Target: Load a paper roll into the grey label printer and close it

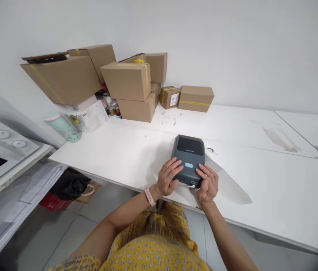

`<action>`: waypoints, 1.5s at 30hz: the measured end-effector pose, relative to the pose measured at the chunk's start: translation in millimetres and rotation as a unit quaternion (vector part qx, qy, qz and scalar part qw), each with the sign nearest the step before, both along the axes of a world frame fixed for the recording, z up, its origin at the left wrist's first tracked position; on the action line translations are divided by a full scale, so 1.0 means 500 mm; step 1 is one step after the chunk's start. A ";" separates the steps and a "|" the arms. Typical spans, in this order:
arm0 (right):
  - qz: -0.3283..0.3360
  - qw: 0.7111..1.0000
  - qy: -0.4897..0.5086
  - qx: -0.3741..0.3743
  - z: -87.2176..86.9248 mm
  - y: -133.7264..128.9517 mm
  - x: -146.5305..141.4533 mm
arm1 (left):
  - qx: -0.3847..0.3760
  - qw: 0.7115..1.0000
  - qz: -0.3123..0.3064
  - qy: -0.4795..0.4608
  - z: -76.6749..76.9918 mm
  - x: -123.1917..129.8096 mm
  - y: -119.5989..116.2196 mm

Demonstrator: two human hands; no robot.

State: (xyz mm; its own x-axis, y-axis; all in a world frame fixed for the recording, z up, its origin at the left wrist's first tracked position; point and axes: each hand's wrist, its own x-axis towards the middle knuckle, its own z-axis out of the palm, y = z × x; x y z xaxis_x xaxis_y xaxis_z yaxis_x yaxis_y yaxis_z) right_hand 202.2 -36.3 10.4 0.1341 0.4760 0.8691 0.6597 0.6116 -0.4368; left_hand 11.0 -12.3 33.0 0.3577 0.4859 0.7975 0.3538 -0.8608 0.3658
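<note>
A dark grey boxy device [189,156] with a glossy black top panel and a light blue button lies on the white table [130,150] near its front edge. My left hand [168,177], with a pink band at the wrist, grips the device's left side, fingertips on its upper face. On the opposite side my right hand [208,185] holds it the same way, fingers over the top and thumb low by the front corner. The device's underside is hidden. A small ring-shaped item [210,150] sits just right of the device.
Cardboard boxes [126,81] are stacked at the back left, with a smaller box [196,98] against the wall. A mint green tumbler [64,128] stands at the table's left end. Farther left is a white microwave [9,141] on a shelf.
</note>
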 end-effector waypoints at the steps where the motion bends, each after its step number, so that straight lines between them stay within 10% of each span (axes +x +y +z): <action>1: -0.003 1.000 0.008 -0.003 -0.005 0.002 -0.001 | -0.003 1.000 -0.006 -0.006 -0.003 0.004 0.006; 10: -0.027 0.997 0.061 -0.035 -0.014 0.005 -0.011 | -0.009 0.999 0.003 -0.042 -0.013 0.019 0.024; 14: -0.011 0.995 0.075 -0.067 0.018 -0.008 -0.011 | -0.152 0.981 0.065 -0.105 0.020 0.012 -0.026; 17: 0.012 0.988 0.090 -0.126 0.044 -0.027 -0.014 | -0.356 0.889 0.163 -0.239 0.027 0.006 -0.086; 21: 0.015 0.984 0.069 -0.163 0.063 -0.050 -0.020 | -0.663 0.716 0.007 -0.218 0.030 0.012 -0.121; 28: 0.013 0.985 0.003 -0.174 0.065 -0.063 -0.018 | -0.822 0.490 -0.104 -0.270 0.061 0.028 -0.081; 34: 0.005 0.983 0.003 -0.181 0.064 -0.064 -0.017 | -0.783 0.551 -0.067 -0.281 0.045 0.036 -0.089; 40: -0.032 0.981 -0.034 -0.189 0.075 -0.059 -0.022 | -0.640 0.737 0.012 -0.218 0.017 0.051 -0.103; 45: -0.075 0.969 -0.121 -0.199 0.090 -0.042 -0.033 | -0.603 0.771 0.025 -0.205 -0.018 0.052 -0.104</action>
State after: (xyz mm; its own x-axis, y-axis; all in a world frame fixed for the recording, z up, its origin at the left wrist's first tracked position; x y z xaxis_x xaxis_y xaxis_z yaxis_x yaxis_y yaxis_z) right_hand 185.6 -57.1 55.4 0.0424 0.7716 0.6348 0.8411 0.3154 -0.4395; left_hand 37.2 -64.1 23.9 0.1532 0.9671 -0.2032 0.0180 0.2029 0.9790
